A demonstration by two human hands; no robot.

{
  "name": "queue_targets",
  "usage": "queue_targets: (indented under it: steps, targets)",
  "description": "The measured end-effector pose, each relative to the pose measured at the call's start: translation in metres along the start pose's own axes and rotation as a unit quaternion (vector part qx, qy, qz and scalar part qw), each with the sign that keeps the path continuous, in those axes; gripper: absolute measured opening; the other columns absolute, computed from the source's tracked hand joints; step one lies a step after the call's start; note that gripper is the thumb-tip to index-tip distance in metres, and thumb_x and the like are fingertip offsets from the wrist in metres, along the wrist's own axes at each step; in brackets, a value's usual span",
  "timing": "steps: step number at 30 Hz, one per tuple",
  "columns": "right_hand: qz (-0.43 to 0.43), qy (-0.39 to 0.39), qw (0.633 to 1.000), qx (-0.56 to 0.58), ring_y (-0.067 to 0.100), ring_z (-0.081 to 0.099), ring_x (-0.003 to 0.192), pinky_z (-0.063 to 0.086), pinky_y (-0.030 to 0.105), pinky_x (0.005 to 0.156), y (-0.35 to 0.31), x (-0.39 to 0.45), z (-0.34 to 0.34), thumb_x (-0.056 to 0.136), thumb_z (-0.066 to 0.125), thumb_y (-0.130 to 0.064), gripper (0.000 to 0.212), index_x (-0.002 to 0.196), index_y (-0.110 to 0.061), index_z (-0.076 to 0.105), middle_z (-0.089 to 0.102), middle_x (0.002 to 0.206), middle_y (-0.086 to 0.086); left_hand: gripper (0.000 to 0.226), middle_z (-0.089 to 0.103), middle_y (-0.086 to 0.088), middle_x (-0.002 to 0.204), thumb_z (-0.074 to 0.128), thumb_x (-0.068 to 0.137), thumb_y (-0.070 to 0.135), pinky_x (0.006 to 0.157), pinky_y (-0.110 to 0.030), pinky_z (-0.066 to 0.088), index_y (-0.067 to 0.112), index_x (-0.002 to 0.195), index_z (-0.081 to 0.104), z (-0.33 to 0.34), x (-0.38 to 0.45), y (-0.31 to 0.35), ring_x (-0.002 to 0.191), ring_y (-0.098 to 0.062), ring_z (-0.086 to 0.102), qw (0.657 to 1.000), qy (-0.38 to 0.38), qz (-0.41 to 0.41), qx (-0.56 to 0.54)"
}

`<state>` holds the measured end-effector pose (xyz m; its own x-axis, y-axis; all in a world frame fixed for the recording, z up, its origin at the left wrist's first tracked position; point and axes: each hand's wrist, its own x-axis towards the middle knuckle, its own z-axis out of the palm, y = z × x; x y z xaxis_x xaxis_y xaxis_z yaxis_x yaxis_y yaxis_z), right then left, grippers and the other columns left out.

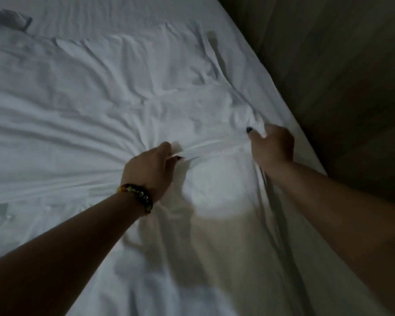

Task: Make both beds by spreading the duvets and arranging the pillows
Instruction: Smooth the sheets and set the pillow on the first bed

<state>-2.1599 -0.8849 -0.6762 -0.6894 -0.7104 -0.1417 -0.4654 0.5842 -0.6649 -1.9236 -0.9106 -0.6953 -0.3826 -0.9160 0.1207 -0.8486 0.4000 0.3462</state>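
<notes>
Between the two grips, a taut ridge of the white duvet point(128, 92) is stretched, the cloth being spread rumpled over the bed point(283, 124). A fold is pinched by the left hand point(151, 169), which wears a beaded bracelet point(138, 197), while the duvet's edge is clenched in the right hand point(273, 144). Beyond the right grip, a dark floor point(340, 76) is seen.

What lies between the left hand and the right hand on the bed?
In the head view, only a taut ridge of the white duvet runs from the left hand to the right hand; both grip it.
</notes>
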Motion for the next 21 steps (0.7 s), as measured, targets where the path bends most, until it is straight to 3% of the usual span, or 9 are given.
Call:
queue_targets:
  steps: [2,5,7,8,10,13,16,18,21]
  targets:
    - [-0.021,-0.004,0.999,-0.037,0.033,0.060,0.110,0.044,0.026,0.083,0.005,0.002,-0.002,0.095,0.057,-0.031,0.041,0.119,0.001,0.063,0.064,0.119,0.018,0.029,0.059,-0.007,0.101,0.053,0.091,0.038,0.068,-0.035,0.037,0.015,0.108,0.052,0.013,-0.007,0.001,0.092,-0.033,0.056,0.998,-0.023,0.049,0.039]
    - [0.015,-0.051,0.998,-0.035,0.036,0.064,0.101,0.052,0.035,0.090,0.017,-0.004,0.010,0.093,0.059,-0.022,0.038,0.121,0.004,0.060,0.063,0.120,0.021,0.059,0.054,-0.010,0.113,0.050,0.084,0.049,0.069,-0.040,0.047,0.019,0.134,0.043,0.020,-0.020,-0.004,0.093,-0.033,0.059,0.989,-0.045,0.032,0.134]
    - [0.005,-0.062,0.996,-0.062,0.036,0.063,0.103,0.052,0.041,0.092,0.010,0.000,0.008,0.093,0.058,-0.018,0.036,0.121,0.004,0.060,0.063,0.121,0.021,0.068,0.053,-0.010,0.127,0.043,0.091,0.045,0.079,-0.041,0.048,0.028,0.150,0.014,0.004,-0.007,-0.014,0.104,-0.033,0.060,0.979,-0.122,-0.025,0.163]
    - [-0.021,-0.060,0.994,-0.087,0.035,0.061,0.110,0.049,0.040,0.096,-0.002,0.005,0.005,0.093,0.057,-0.019,0.037,0.123,0.003,0.059,0.061,0.124,0.021,0.068,0.052,-0.010,0.133,0.038,0.096,0.040,0.085,-0.041,0.046,0.031,0.151,-0.001,-0.006,0.004,-0.022,0.110,-0.033,0.059,0.967,-0.163,-0.043,0.189]
    - [-0.109,-0.024,0.992,-0.066,0.030,0.054,0.122,0.041,0.027,0.100,-0.044,0.021,-0.006,0.096,0.054,-0.023,0.040,0.128,0.000,0.057,0.057,0.132,0.017,0.063,0.051,-0.014,0.137,0.028,0.100,0.030,0.092,-0.042,0.043,0.033,0.151,-0.010,-0.034,0.033,-0.031,0.116,-0.034,0.056,0.954,-0.176,-0.077,0.229]
    - [-0.202,0.040,0.976,0.075,0.021,0.050,0.126,0.035,0.014,0.090,-0.126,0.032,-0.037,0.099,0.050,-0.026,0.040,0.132,-0.005,0.054,0.055,0.135,0.012,0.060,0.050,-0.027,0.130,0.029,0.099,0.018,0.093,-0.046,0.041,0.029,0.153,0.003,-0.097,0.075,-0.028,0.115,-0.043,0.052,0.977,-0.027,-0.134,0.163]
    - [-0.281,0.085,0.942,0.163,0.021,0.052,0.120,0.038,0.022,0.093,-0.160,0.021,-0.055,0.099,0.049,-0.024,0.037,0.126,0.000,0.057,0.058,0.129,0.016,0.060,0.058,-0.030,0.115,0.034,0.094,0.007,0.086,-0.048,0.044,0.024,0.150,0.021,-0.150,0.078,-0.035,0.103,-0.047,0.055,0.983,0.131,-0.107,0.071]
    - [-0.280,0.079,0.950,0.116,0.020,0.056,0.113,0.041,0.027,0.093,-0.134,0.019,-0.049,0.098,0.050,-0.023,0.035,0.120,0.001,0.061,0.062,0.122,0.019,0.058,0.060,-0.033,0.110,0.037,0.098,0.012,0.084,-0.048,0.044,0.021,0.152,0.018,-0.143,0.055,-0.038,0.100,-0.047,0.057,0.990,0.048,-0.065,0.114]
    - [-0.092,-0.057,0.988,-0.108,0.032,0.053,0.122,0.043,0.033,0.100,-0.036,0.026,-0.019,0.095,0.055,-0.026,0.042,0.129,0.000,0.056,0.055,0.133,0.020,0.066,0.048,-0.024,0.137,0.043,0.100,0.030,0.100,-0.038,0.039,0.025,0.153,0.005,-0.072,-0.006,-0.028,0.122,-0.035,0.050,0.951,-0.265,-0.101,0.127]
